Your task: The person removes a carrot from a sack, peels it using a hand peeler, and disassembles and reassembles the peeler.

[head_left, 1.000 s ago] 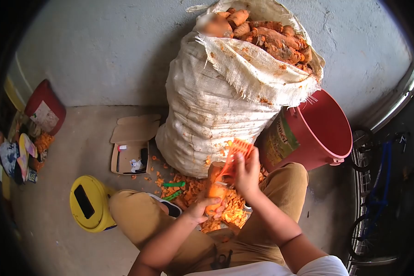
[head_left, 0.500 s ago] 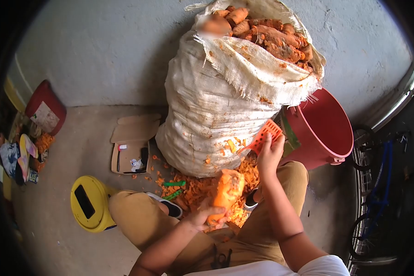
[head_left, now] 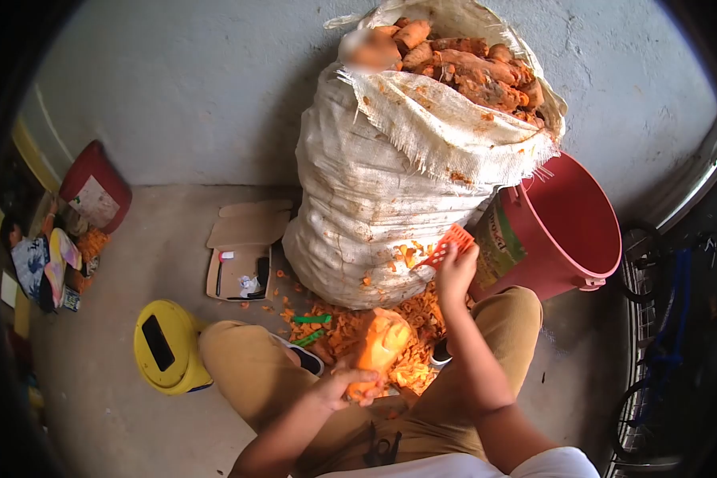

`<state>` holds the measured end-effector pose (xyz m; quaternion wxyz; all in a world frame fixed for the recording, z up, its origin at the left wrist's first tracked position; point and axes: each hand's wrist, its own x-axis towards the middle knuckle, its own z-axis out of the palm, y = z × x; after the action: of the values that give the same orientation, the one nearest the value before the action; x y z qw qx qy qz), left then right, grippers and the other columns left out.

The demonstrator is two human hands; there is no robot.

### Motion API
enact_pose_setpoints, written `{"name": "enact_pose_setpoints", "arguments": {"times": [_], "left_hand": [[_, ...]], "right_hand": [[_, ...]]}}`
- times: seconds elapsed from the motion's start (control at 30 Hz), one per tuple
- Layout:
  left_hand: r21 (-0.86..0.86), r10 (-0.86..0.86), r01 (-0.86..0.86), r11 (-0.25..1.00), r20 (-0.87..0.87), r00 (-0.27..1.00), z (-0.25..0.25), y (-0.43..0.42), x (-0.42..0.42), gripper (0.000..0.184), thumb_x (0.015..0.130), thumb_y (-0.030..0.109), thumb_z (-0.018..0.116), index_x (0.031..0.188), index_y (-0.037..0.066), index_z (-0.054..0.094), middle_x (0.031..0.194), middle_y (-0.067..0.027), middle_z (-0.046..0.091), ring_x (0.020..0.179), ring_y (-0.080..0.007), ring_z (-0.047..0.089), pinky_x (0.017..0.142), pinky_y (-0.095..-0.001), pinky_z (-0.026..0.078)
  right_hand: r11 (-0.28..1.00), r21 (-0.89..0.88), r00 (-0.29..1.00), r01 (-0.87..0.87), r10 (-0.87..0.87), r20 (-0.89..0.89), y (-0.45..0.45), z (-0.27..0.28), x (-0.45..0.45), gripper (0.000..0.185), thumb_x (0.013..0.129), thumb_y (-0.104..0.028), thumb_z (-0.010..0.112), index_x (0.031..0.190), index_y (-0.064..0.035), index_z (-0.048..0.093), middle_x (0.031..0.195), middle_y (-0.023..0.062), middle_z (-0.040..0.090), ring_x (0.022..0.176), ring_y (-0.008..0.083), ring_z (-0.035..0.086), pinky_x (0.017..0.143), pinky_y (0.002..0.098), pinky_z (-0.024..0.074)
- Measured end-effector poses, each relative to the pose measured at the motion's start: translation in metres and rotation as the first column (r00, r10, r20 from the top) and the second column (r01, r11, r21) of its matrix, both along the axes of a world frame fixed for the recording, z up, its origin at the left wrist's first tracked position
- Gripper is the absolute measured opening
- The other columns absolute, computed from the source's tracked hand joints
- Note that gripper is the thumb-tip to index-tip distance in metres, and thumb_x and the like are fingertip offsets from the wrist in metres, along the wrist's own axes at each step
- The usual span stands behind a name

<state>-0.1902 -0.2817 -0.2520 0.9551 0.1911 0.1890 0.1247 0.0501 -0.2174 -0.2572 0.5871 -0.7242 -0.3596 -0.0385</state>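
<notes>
My left hand (head_left: pixel 350 385) is wrapped around the lower end of a thick, mostly peeled orange carrot (head_left: pixel 381 344), held tilted above my lap. In my right hand (head_left: pixel 457 269) is a flat orange plastic tool with rows of holes (head_left: pixel 449 245), raised in front of the sack and apart from the carrot. Its working edge cannot be made out. Orange peelings (head_left: pixel 422 315) lie heaped on the floor between my feet. A tall white woven sack (head_left: pixel 374 183) stands ahead, filled to the top with unpeeled carrots (head_left: pixel 478 68).
A large red bucket (head_left: pixel 570 215) stands right of the sack. To the left are an open cardboard box (head_left: pixel 239 275) with small items and a yellow lidded bucket (head_left: pixel 167 346) with a dark phone (head_left: pixel 158 345) on top. Green plastic pieces (head_left: pixel 309 320) lie by the peelings. A bicycle (head_left: pixel 661 342) is at right.
My right hand has come down and slightly left with the holed tool, which now tilts differently. My left hand has turned the carrot a little. The whole view has shifted slightly.
</notes>
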Motion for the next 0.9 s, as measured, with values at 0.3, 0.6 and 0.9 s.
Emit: {"name": "enact_pose_setpoints", "arguments": {"times": [0.3, 0.6, 0.9], "left_hand": [[-0.113, 0.109, -0.113, 0.987, -0.042, 0.993, -0.007, 0.004, 0.016, 0.037, 0.076, 0.013, 0.054, 0.109, 0.006, 0.039, 0.079, -0.0109, 0.048, 0.057, -0.0117, 0.048, 0.042, -0.0233, 0.039], [0.016, 0.023, -0.023, 1.0, 0.012, 1.0, 0.011, -0.015, 0.013, 0.043, 0.074, 0.012, 0.056, 0.113, 0.009, 0.037, 0.077, -0.011, 0.047, 0.056, -0.0122, 0.047, 0.042, -0.0236, 0.04], [-0.125, 0.067, -0.072, 0.99, -0.045, 0.997, -0.002, -0.012, 0.022, 0.034, 0.075, 0.012, 0.055, 0.106, 0.007, 0.041, 0.077, -0.0114, 0.048, 0.056, -0.0127, 0.048, 0.042, -0.0237, 0.04]], "right_hand": [[0.875, 0.176, 0.883, -0.451, 0.466, -0.054, -0.038, 0.034, -0.059, 0.02, 0.086, -0.015, 0.046, 0.093, 0.0008, 0.038, 0.073, 0.0153, 0.053, 0.056, 0.0218, 0.055, 0.049, 0.0329, 0.0441], [0.999, 0.03, 0.975, -0.029, 0.035, -0.218, -0.015, 0.006, 0.011, 0.015, 0.085, -0.011, 0.047, 0.085, 0.0024, 0.039, 0.068, 0.0116, 0.052, 0.057, 0.0184, 0.049, 0.054, 0.0321, 0.0411], [0.871, 0.132, 0.88, -0.473, 0.474, 0.026, -0.066, 0.047, -0.07, 0.021, 0.084, -0.014, 0.049, 0.095, 0.0012, 0.039, 0.068, 0.0178, 0.053, 0.054, 0.0248, 0.052, 0.048, 0.0335, 0.0414]]}}
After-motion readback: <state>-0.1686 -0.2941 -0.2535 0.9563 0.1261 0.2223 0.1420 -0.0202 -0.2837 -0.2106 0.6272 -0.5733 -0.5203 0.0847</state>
